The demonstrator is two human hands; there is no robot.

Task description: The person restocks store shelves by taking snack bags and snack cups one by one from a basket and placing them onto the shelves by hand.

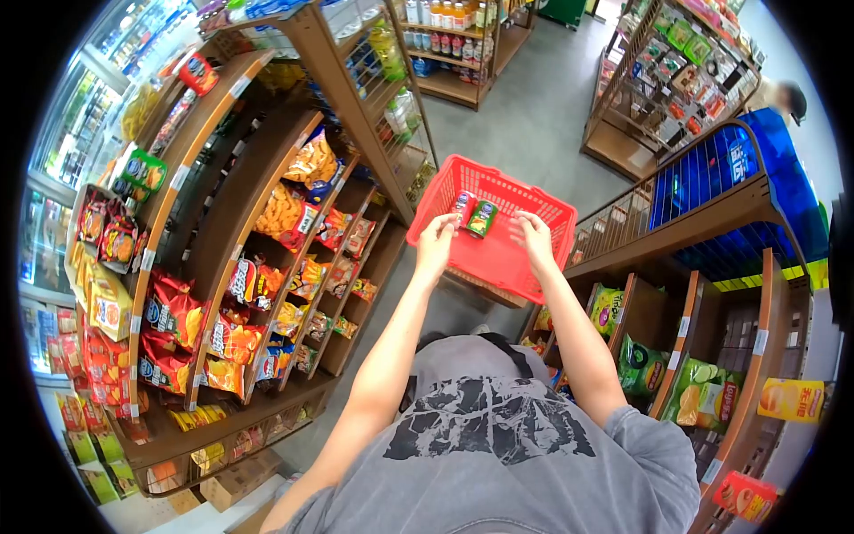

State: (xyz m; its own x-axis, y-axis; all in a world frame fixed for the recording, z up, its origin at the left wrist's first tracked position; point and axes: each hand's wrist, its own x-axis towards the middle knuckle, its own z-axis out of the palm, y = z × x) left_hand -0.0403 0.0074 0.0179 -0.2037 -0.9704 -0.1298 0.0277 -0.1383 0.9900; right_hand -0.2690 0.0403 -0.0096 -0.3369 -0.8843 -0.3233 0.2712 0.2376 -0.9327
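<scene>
A red plastic shopping basket is in front of me. Inside it lie a small red-and-white container and a green container, side by side; their labels are too small to read. Over the basket's left side is my left hand, its fingertips close to the red-and-white container. Whether they touch it I cannot make out. My right hand hovers above the basket's right part, fingers apart and holding nothing. Both hands look open, palms facing inward.
Snack shelves with several chip bags stand on my left. On my right is another shelf with bagged chips. A drinks shelf and a wire rack stand ahead along the grey floor. A person is at the far right.
</scene>
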